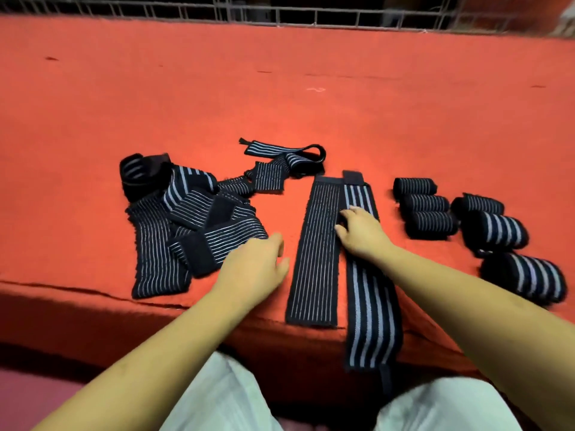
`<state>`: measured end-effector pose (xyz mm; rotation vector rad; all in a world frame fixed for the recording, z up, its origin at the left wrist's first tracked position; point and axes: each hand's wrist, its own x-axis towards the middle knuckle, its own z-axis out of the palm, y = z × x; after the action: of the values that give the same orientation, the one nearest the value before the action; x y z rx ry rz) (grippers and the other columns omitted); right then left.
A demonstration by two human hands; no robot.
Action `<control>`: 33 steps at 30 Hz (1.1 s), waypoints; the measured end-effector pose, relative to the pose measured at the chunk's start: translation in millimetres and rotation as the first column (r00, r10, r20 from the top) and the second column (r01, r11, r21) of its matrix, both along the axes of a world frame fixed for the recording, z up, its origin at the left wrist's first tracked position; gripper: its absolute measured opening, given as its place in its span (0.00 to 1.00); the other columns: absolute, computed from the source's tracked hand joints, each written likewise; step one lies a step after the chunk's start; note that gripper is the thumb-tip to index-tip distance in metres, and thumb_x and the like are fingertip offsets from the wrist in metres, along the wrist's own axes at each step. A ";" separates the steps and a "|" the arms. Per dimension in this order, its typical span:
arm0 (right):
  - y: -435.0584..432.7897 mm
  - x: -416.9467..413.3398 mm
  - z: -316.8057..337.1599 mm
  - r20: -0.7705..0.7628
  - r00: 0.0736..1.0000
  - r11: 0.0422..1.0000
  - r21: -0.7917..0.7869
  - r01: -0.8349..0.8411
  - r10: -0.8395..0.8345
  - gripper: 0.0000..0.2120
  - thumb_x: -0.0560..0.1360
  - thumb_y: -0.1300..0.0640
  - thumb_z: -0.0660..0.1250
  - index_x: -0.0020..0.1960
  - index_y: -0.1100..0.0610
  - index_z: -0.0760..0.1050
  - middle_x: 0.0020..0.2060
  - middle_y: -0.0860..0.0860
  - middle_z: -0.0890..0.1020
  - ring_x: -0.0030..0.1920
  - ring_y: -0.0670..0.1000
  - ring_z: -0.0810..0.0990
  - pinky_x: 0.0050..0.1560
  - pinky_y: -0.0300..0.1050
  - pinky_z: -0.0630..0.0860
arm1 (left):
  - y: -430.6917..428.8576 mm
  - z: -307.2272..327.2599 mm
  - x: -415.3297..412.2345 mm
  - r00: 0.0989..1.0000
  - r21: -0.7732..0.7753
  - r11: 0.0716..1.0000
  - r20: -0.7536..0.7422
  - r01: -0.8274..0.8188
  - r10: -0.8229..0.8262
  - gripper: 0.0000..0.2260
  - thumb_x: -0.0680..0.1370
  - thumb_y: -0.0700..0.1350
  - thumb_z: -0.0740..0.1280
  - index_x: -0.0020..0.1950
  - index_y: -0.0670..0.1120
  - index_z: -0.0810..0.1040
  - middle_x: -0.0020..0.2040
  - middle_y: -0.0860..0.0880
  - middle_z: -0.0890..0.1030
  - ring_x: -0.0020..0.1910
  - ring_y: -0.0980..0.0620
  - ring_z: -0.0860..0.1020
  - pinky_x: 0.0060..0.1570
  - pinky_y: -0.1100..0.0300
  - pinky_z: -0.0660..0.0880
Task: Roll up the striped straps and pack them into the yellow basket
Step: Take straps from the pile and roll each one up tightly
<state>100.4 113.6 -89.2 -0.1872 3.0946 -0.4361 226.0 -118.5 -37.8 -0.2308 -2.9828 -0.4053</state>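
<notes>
A fine-striped strap lies flat and straight on the red-covered counter, its near end just past the counter's front edge. That looks like a set-up for rolling from one end.

Touching its right edge lies a bold-striped strap, also flat, which runs further and hangs down over the front.

The right hand rests across the seam between the two, fingers spread loosely on top and clamped on nothing. I judge that it is smoothing or steadying them so they stay lined up.

The left hand hovers just left of the fine-striped strap, well apart from the other hand. Its fingers are loosely bent and hold nothing that shows. Blur hides whether its fingertips touch the cloth.

Further left of the fine-striped strap is a pile of loose straps, overlapping and twisted, so their number is hard to make out.

To the right of the fine-striped strap, beyond the bold one, six rolled straps sit close together, probably parked there until packing.

The yellow basket is nowhere in view, so where the rolls will go cannot be told.

Far behind the fine-striped strap a wire grid is cut off by the top of the view. What lies past it is dark. Pale trousers fill the bottom.
</notes>
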 end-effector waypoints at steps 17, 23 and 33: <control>-25.9 52.1 41.8 -0.050 0.999 0.977 -0.211 -0.020 0.010 0.28 0.78 0.45 0.66 0.73 0.57 0.68 0.71 0.55 0.71 0.69 0.55 0.71 0.71 0.55 0.66 | -68.7 3.7 -34.8 0.991 0.243 0.966 -0.082 -0.082 0.105 0.10 0.79 0.48 0.68 0.58 0.47 0.80 0.55 0.47 0.83 0.57 0.44 0.78 0.58 0.53 0.69; -72.2 78.3 116.0 0.041 0.842 0.677 -0.617 -0.402 0.538 0.31 0.72 0.50 0.77 0.72 0.47 0.70 0.69 0.45 0.74 0.70 0.44 0.71 0.70 0.42 0.67 | -56.4 61.4 -21.1 0.956 0.558 0.785 -0.060 0.270 -0.286 0.04 0.78 0.42 0.71 0.50 0.51 0.82 0.46 0.57 0.83 0.48 0.60 0.80 0.52 0.62 0.73; -38.0 86.7 157.1 -0.111 0.934 0.462 -0.845 -0.269 0.341 0.02 0.75 0.66 0.71 0.46 0.62 0.78 0.42 0.55 0.81 0.44 0.50 0.81 0.50 0.44 0.76 | -58.9 59.8 -17.9 0.969 0.392 0.898 0.056 0.199 -0.240 0.06 0.74 0.47 0.75 0.50 0.51 0.83 0.41 0.53 0.85 0.43 0.55 0.83 0.48 0.50 0.79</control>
<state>187.1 75.6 67.8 -0.6904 2.3504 -1.8468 208.1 -177.4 21.9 -0.5206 -2.8989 -1.0433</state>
